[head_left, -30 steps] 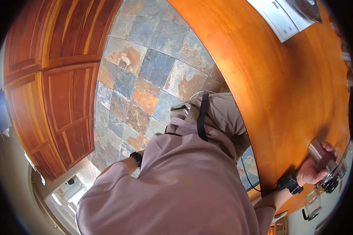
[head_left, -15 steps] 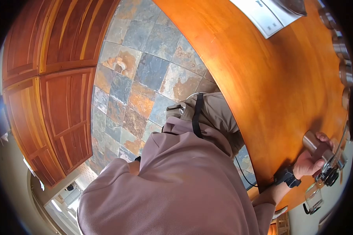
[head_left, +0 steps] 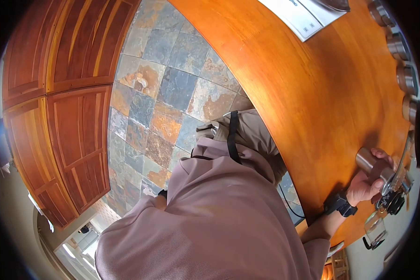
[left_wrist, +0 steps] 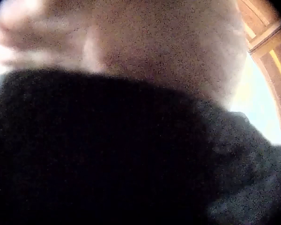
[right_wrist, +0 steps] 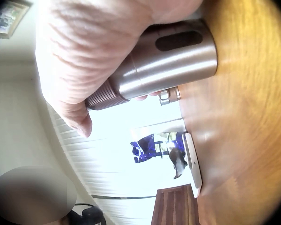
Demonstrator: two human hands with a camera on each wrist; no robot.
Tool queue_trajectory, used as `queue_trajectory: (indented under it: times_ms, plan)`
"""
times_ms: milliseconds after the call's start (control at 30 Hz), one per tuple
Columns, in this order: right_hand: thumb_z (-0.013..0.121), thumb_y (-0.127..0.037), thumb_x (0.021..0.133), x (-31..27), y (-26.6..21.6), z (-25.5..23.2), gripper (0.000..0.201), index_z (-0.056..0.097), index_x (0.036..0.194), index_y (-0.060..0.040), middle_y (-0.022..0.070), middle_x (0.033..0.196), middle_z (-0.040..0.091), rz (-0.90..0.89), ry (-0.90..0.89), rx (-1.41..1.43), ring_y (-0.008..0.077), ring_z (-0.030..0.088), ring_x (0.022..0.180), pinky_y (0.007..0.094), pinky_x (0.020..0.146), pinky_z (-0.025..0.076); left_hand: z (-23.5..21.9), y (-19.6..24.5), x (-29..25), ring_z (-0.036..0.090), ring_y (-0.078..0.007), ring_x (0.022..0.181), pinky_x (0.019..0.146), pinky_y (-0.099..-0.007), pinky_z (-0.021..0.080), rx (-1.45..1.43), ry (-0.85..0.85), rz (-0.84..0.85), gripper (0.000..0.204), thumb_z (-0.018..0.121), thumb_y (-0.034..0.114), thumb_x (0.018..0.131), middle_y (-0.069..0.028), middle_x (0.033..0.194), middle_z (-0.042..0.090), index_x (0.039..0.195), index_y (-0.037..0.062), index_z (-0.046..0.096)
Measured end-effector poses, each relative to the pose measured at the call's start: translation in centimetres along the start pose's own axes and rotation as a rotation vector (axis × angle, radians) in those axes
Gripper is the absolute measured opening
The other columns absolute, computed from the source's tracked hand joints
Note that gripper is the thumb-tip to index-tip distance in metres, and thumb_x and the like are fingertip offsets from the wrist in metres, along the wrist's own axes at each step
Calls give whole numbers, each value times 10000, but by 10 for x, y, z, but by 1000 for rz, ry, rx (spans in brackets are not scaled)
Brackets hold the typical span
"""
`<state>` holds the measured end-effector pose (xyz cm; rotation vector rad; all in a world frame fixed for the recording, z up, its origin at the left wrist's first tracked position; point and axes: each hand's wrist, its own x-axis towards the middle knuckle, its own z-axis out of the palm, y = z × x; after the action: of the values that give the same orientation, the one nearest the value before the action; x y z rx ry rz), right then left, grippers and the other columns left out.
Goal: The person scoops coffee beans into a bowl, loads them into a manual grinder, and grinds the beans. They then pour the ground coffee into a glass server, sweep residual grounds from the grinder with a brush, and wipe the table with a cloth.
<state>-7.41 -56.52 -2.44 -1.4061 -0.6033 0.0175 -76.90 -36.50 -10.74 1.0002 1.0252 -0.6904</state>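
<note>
My right hand (head_left: 361,186) grips a hand coffee grinder (right_wrist: 173,61), a brushed steel cylinder with a ribbed brown band and a dark oval window. Fingers and thumb wrap round its body, and its base is close against the wooden counter (head_left: 312,116). Near the grinder's top, by the thumb, metal and black parts overlap it in the head view. My left hand (left_wrist: 164,42) is blurred in the left wrist view, hanging by my side with nothing visible in it. From the head it is hidden behind my body; only the dark wristband (head_left: 163,192) shows.
A white flat appliance (head_left: 303,21) with a dark item on it sits at the counter's far part. Several steel canisters (head_left: 407,78) line the back edge. A glass vessel (head_left: 375,231) stands beyond my right wrist. Wooden cabinets (head_left: 79,135) face the counter across the slate floor (head_left: 172,88).
The head view has shifted, so the counter and appliance appear further left and more canisters show. My right hand keeps its grip on the coffee grinder. My left arm stays down by my side.
</note>
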Motion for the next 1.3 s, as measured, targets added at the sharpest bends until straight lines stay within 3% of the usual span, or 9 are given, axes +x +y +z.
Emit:
queue_trajectory:
  times_ms: [400, 467, 600, 933, 1300]
  plan:
    - [734, -583, 855, 7, 6, -17, 722, 583, 1298, -33, 161, 1134, 643, 8, -78, 41, 317, 592, 1105, 468, 1042, 430, 8, 34, 27, 697, -204, 1026, 894, -358, 573, -126, 2, -55, 404, 652, 293, 991, -83, 1189, 713, 1328, 70, 635]
    - [724, -582, 863, 7, 7, -22, 712, 595, 1300, -35, 160, 1143, 645, 26, -77, 57, 319, 590, 1110, 470, 1046, 425, 10, 66, 61, 697, -203, 1026, 893, -357, 574, -160, 8, -74, 404, 653, 291, 991, -82, 1190, 713, 1330, 71, 635]
    - [702, -582, 877, 7, 9, -27, 711, 606, 1323, -37, 154, 1147, 651, 44, -86, 86, 323, 587, 1118, 474, 1058, 410, -10, 73, 63, 697, -201, 1026, 892, -355, 575, -198, 15, -97, 404, 654, 288, 991, -81, 1193, 712, 1333, 74, 635]
    - [692, -560, 882, 9, 14, -38, 697, 606, 1327, -30, 186, 1220, 615, 57, -93, 127, 326, 544, 1176, 483, 1067, 391, -6, 73, 65, 698, -195, 1028, 889, -351, 578, -251, 11, -120, 403, 656, 280, 991, -77, 1200, 711, 1341, 80, 635]
    - [685, -558, 881, 15, 14, -36, 685, 618, 1273, 0, 207, 1198, 631, 32, -32, 97, 362, 553, 1169, 497, 1059, 402, 19, 64, 51, 699, -188, 1029, 886, -345, 582, -387, 18, -190, 404, 659, 271, 992, -73, 1207, 710, 1350, 86, 635]
